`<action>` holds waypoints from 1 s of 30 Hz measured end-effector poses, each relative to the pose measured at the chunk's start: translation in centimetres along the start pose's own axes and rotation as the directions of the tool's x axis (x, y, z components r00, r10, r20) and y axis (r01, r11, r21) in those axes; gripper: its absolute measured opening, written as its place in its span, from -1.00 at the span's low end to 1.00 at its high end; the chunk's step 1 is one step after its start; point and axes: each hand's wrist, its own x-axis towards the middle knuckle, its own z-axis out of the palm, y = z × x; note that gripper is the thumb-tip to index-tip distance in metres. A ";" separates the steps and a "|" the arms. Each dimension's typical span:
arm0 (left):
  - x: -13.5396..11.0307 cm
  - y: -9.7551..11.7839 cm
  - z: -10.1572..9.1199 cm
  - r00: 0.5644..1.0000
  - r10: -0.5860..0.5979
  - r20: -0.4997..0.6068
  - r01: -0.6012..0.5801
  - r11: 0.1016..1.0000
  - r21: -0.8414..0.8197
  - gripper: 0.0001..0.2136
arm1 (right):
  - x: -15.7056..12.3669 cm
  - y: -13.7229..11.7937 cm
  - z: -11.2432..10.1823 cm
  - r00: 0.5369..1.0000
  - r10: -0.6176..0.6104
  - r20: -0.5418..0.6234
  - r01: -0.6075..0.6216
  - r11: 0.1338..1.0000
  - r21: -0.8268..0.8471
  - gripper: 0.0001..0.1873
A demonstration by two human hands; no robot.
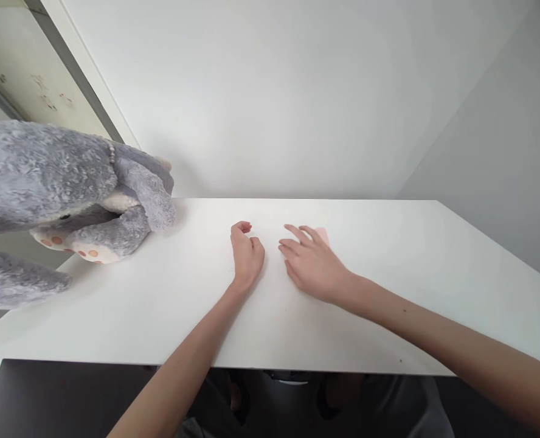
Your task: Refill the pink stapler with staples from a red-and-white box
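Observation:
My left hand (248, 255) rests on its side on the white table (197, 322), its fingers loosely curled. A gap shows between the fingertips and the thumb, and I see nothing in it. To its right, my right hand (313, 264) is palm down with the fingers spread. Behind that hand, a small flat pale pink thing (323, 235) lies on the table, mostly hidden by the hand. What kind of thing it is, and whether the hand touches it, I cannot tell.
A large grey plush toy (46, 170) with long floppy ears and cream feet sits on the table's left end. A white wall (274, 103) runs along the back edge, and a grey wall (502, 140) stands at the right. My legs show below the front edge.

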 end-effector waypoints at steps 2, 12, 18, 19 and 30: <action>0.0 0.0 -0.1 1.000 -0.008 0.007 0.008 1.000 0.005 -0.65 | 0.0 -0.5 2.2 0.999 -0.007 0.052 0.006 1.000 0.012 -0.64; -0.4 0.1 -0.2 0.996 0.039 0.084 -0.046 0.996 0.073 -0.65 | -1.5 1.4 7.3 0.995 0.036 -0.092 -0.027 0.995 0.096 -0.57; -0.6 0.4 -0.3 0.989 0.052 0.141 -0.067 0.993 0.100 -0.67 | -2.8 3.0 6.6 0.979 0.098 0.180 0.009 0.859 -0.512 -0.57; -0.6 0.5 -0.3 0.988 0.048 0.144 -0.064 0.992 0.107 -0.68 | -3.0 3.3 6.4 0.974 0.116 0.195 0.017 0.821 -0.570 -0.58; -0.5 0.8 -0.6 0.986 0.014 0.168 -0.033 0.993 0.110 -0.69 | -7.1 8.7 1.3 0.970 0.184 0.156 -0.031 0.737 -0.675 -0.38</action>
